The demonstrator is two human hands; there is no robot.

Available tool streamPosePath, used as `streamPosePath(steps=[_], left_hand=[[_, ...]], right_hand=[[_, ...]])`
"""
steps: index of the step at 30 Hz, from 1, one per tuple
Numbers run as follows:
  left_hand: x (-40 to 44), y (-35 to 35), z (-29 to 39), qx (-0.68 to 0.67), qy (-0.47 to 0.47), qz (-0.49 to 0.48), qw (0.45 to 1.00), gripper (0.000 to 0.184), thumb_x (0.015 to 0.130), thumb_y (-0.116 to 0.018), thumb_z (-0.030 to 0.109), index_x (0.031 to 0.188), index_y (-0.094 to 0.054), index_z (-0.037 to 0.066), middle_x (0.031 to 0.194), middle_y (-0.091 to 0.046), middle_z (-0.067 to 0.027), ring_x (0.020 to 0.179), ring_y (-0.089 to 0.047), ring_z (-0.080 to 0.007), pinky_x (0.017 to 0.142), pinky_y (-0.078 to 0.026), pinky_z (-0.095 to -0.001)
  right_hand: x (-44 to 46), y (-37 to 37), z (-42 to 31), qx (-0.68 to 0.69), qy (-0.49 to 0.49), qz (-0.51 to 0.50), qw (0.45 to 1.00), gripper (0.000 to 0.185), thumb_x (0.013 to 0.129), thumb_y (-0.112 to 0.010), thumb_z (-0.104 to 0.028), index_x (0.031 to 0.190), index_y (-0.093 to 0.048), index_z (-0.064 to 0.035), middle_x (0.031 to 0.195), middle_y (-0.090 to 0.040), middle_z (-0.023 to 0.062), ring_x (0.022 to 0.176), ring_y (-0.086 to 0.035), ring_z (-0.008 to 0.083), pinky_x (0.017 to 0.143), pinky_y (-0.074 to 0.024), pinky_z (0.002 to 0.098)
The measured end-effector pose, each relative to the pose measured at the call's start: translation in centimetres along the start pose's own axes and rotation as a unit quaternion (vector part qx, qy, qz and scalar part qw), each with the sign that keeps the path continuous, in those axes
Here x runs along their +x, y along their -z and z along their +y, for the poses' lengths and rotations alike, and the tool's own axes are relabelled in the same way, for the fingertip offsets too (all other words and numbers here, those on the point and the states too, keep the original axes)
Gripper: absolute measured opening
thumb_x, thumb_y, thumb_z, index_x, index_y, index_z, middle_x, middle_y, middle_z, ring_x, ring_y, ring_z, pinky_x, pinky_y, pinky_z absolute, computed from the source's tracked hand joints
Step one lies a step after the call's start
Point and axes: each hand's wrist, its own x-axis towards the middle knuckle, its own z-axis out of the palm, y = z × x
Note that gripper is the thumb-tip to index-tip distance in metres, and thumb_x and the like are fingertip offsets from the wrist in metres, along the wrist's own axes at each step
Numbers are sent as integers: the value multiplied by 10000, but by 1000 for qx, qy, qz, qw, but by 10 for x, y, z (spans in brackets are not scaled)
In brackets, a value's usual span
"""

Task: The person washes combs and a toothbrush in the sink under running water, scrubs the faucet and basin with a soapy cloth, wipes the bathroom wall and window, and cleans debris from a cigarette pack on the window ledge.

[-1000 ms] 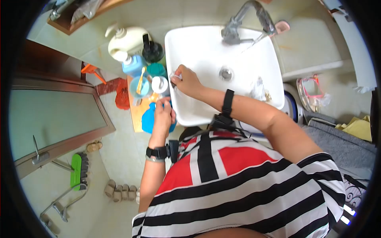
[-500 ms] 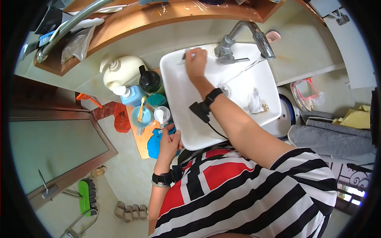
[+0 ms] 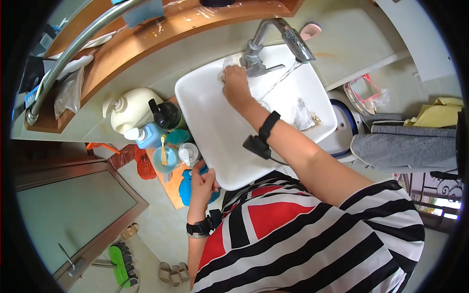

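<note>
The white sink (image 3: 220, 158) is in front of me, with water running from the chrome faucet (image 3: 296, 43). My right hand (image 3: 238, 88) is over the sink's back rim, left of the faucet base, its fingers curled and pressed down. A whitish, see-through patch (image 3: 228, 61) shows just beyond the fingers; what they grip is hidden. Beside the sink's near left corner is my left hand (image 3: 201, 184), fingers loosely bent and apart, holding nothing that I can see. A blue cloth (image 3: 184, 189) lies under it. In the basin's right side rests a crumpled white wad (image 3: 304, 116) with brownish bits.
Left of the sink stand a cream pump bottle (image 3: 132, 111), a dark bottle (image 3: 166, 115), a blue pump bottle (image 3: 146, 136) and a cup (image 3: 166, 158) with a yellow toothbrush (image 3: 163, 146). A wooden shelf (image 3: 141, 44) juts out above. Grey towels (image 3: 405, 149) hang at right.
My right hand has moved along the back rim towards the faucet base. My left hand stays by the sink's near left corner. The whole view has shifted and turned slightly.
</note>
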Motion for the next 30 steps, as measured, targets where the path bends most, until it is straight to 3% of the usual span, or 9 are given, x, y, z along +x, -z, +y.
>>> streamPosePath(steps=[5, 7, 12, 15, 20, 24, 26, 28, 30], left_hand=[[0, 0, 1, 34, 3, 5, 999, 461, 920, -557, 202, 1267, -364, -33, 609, -543, -14, 520, -497, -74, 484, -404, -197], [3, 0, 4, 52, 6, 4, 999, 459, 920, -558, 202, 1263, -365, -34, 611, -543, -14, 524, -498, -74, 486, -405, -197], [1, 1, 0, 24, 1, 6, 1000, 461, 919, -561, 202, 1256, -365, -43, 626, -549, -12, 528, -498, -67, 490, -407, -192], [-1, 0, 6, 45, 12, 6, 999, 462, 919, -562, 204, 1258, -367, -42, 636, -555, -11, 539, -505, -63, 498, -413, -187], [0, 2, 5, 44, 13, -2, 999, 458, 919, -562, 206, 1257, -375, -42, 638, -556, -10, 550, -511, -60, 507, -419, -184], [0, 1, 3, 48, 7, 1, 999, 459, 916, -564, 223, 1260, -378, -19, 628, -535, -6, 544, -500, -71, 520, -405, -204], [0, 1, 2, 45, 0, 1, 999, 453, 917, -561, 221, 1257, -384, -21, 628, -536, -6, 544, -500, -72, 516, -402, -205], [-1, 1, 0, 42, -11, 2, 999, 446, 918, -558, 220, 1253, -389, -22, 629, -538, -6, 544, -500, -72, 511, -400, -206], [0, 1, -2, 45, -27, 7, 999, 442, 916, -550, 178, 1260, -389, -46, 629, -553, -17, 536, -507, -71, 486, -408, -201]], right_hand=[[15, -4, -13, -71, 62, 145, 985, 282, 682, -566, 96, 946, -495, 30, 1006, -502, 221, 967, -492, 348, 872, -399, 424], [28, -17, -11, -174, -44, 39, 983, 238, 692, -563, 74, 913, -485, 30, 1007, -493, 212, 1017, -496, 346, 910, -392, 414], [7, 1, 2, -201, 40, 29, 978, 232, 688, -587, 41, 901, -494, 44, 946, -491, 199, 994, -491, 336, 912, -404, 393], [3, 6, -3, -213, 67, -11, 975, 312, 703, -616, -17, 979, -501, 70, 1014, -496, 226, 1069, -470, 368, 957, -385, 445], [42, -23, -17, -234, -84, -34, 968, 260, 727, -615, -22, 953, -518, 64, 1017, -537, 271, 1059, -515, 412, 941, -411, 474], [39, -18, -16, -282, -70, -18, 957, 199, 739, -616, -28, 907, -543, 49, 963, -568, 276, 1018, -552, 408, 884, -460, 458], [26, 4, -8, -215, -13, -105, 971, 153, 740, -618, -24, 873, -561, 27, 915, -599, 251, 974, -593, 400, 819, -506, 412], [2, 20, -4, -255, 56, -100, 960, 139, 741, -609, -2, 869, -562, 21, 891, -626, 204, 898, -636, 327, 741, -538, 355], [-22, 50, -7, -166, -77, -206, 961, 177, 732, -607, 19, 905, -572, 10, 911, -639, 157, 814, -646, 265, 739, -535, 348]])
